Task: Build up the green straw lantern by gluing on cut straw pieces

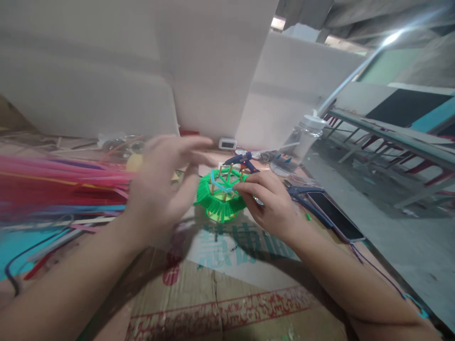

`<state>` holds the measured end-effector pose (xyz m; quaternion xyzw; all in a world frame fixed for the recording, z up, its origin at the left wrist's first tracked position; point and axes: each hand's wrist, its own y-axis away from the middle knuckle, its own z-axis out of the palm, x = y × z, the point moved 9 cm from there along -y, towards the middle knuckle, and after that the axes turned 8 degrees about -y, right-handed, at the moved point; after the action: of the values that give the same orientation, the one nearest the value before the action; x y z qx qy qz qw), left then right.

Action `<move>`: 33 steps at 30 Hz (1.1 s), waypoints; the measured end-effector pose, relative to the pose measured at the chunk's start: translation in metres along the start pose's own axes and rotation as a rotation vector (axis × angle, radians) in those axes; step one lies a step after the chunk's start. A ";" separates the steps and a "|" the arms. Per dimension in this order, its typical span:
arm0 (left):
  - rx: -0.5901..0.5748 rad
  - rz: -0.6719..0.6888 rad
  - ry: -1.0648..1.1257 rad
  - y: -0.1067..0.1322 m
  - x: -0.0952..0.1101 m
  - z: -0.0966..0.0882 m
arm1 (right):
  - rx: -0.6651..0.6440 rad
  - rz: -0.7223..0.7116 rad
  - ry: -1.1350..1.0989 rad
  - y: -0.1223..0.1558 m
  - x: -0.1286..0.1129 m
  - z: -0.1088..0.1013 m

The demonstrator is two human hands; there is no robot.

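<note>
A round craft piece of bright green pipe cleaners [227,206] stands on the cardboard, with short wooden posts rising from its ring. A bent light blue pipe cleaner [216,183] runs around the posts. My right hand [272,201] pinches its near end between thumb and fingertips, at the right side of the ring. My left hand [165,177], smeared by motion, is raised to the left of the craft piece. Its fingers are stretched out and apart, with nothing visible in them. Behind the ring lies a dark blue glue gun [245,161].
Pink and red pipe cleaners [64,182] are piled at the left. Beyond the craft piece are a small digital clock [227,143] and a clear plastic bottle [298,142]. Blue-handled pliers [313,203] and a phone [336,215] lie near the table's right edge. White boards stand behind.
</note>
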<state>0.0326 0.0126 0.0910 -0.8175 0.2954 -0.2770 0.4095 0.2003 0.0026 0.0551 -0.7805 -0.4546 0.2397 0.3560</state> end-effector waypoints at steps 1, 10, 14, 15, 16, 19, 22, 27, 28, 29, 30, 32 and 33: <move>-0.034 0.067 -0.021 0.002 0.006 0.006 | 0.004 -0.001 0.001 0.000 0.000 0.000; -0.107 0.216 -0.026 0.012 0.022 0.029 | -0.002 0.011 -0.014 0.001 0.001 0.000; -0.140 0.223 -0.034 0.013 0.021 0.033 | -0.003 0.012 -0.014 0.000 0.001 0.000; -0.137 0.221 -0.030 0.012 0.021 0.033 | -0.007 0.012 -0.013 0.000 0.001 0.000; -0.133 0.220 -0.026 0.012 0.021 0.033 | -0.011 0.013 -0.011 0.000 0.001 0.001; -0.160 0.229 -0.029 0.012 0.022 0.035 | -0.013 0.013 -0.008 0.000 0.000 0.001; -0.152 0.227 -0.020 0.012 0.022 0.033 | -0.010 0.017 -0.010 0.000 0.000 0.000; -0.063 0.176 -0.027 0.009 0.017 0.025 | -0.020 0.009 -0.004 0.000 0.000 0.002; -0.061 0.165 -0.035 0.009 0.016 0.024 | -0.017 0.008 0.003 0.000 0.000 0.001; -0.056 0.147 -0.039 0.008 0.013 0.024 | -0.013 0.009 0.010 0.001 0.001 0.001; -0.048 0.119 -0.039 0.008 0.010 0.022 | -0.010 0.012 0.016 0.001 0.001 0.001; -0.001 0.042 -0.025 0.006 0.002 0.015 | -0.007 0.017 0.017 0.001 0.002 0.001; 0.027 0.001 -0.018 0.005 -0.002 0.011 | -0.007 0.018 0.012 0.001 0.002 0.001</move>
<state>0.0370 0.0171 0.0805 -0.8142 0.2886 -0.2732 0.4232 0.2005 0.0047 0.0537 -0.7873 -0.4461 0.2367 0.3538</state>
